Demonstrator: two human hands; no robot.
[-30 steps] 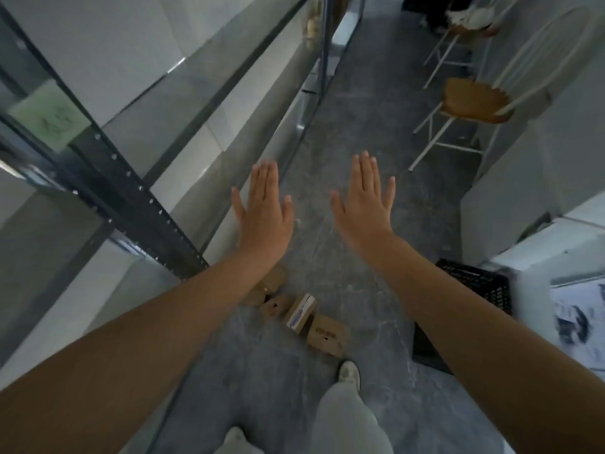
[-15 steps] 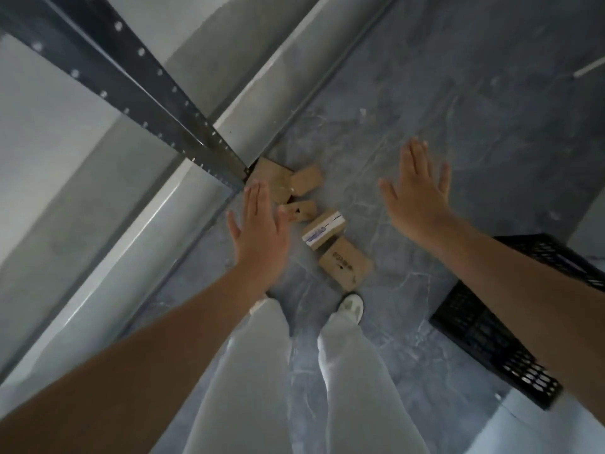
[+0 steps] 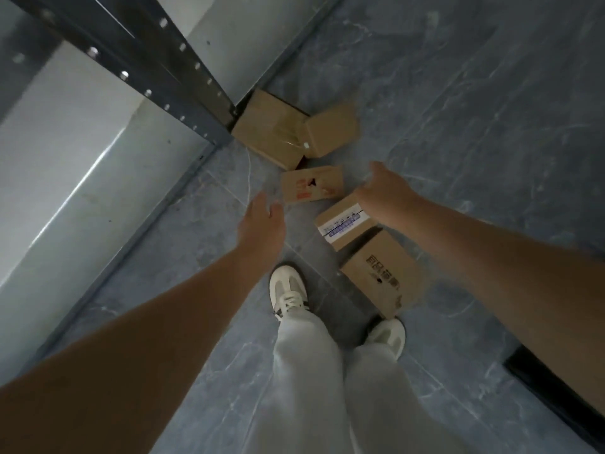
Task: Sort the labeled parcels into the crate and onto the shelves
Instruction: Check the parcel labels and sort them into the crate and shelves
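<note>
- Head view: five cardboard parcels lay in a loose cluster on the grey stone floor [image 3: 458, 93], none of them in the crate or on the shelves.
- A large plain parcel [image 3: 268, 129] sat against the foot of the dark shelf upright [image 3: 183, 70], with a small plain parcel [image 3: 330, 132] touching its right side.
- Nearer the person lay a parcel with red print [image 3: 312, 183], then a parcel with a white and blue label [image 3: 340, 224], then a parcel with dark print [image 3: 379, 273] just beside the right shoe [image 3: 386, 335].
- The left hand [image 3: 262, 221] hovered above the floor just left of the red-printed parcel, fingers straight and close together, holding nothing.
- The right hand [image 3: 384, 191] reached down over the far corner of the labeled parcel. Its fingers pointed away from the camera, so whether they were apart, or touched the box, could not be told.
- A black crate [image 3: 556, 398] showed only as a dark edge at lower right, partly behind the right forearm.
- The left shoe [image 3: 288, 290] stood between the two arms.
</note>
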